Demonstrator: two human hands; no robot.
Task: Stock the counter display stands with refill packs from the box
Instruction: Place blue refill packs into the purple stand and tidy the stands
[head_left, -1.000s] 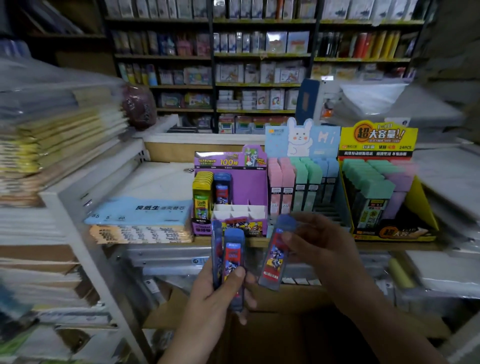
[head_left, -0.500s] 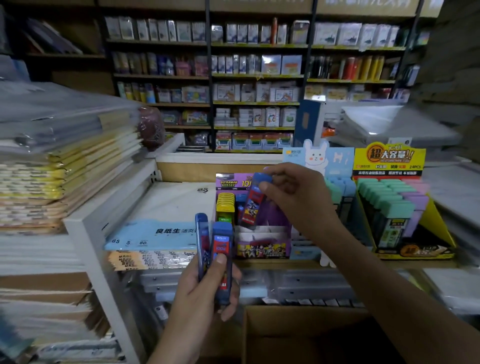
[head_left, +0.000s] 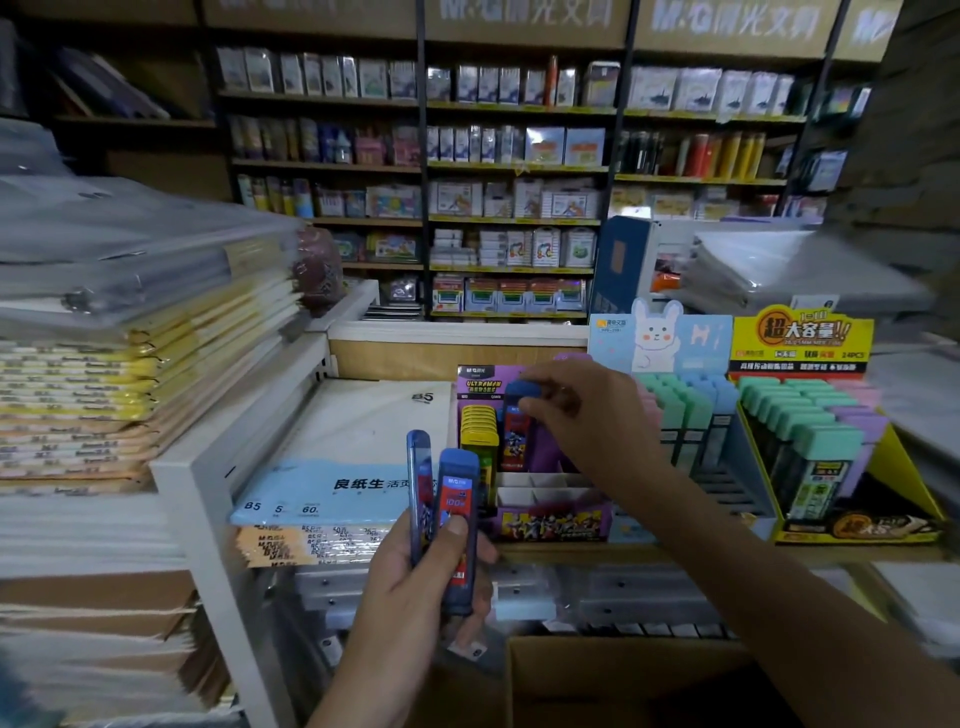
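My left hand grips two blue refill packs upright, in front of the counter. My right hand pinches the top of a third blue refill pack and holds it upright in the back row of the purple display stand, beside a row of yellow packs. The stand's white front compartments hold nothing. A brown cardboard box sits open below the counter, its inside dark.
A rabbit-print stand of pastel packs and a yellow stand of green and purple packs stand to the right. Blue B5 paper packs lie left of the purple stand. Notebook stacks fill the white rack at left. Stocked shelves line the back wall.
My right hand carried its blue pack up from beside my left hand into the purple stand's back row. My left hand rose slightly with its two packs.
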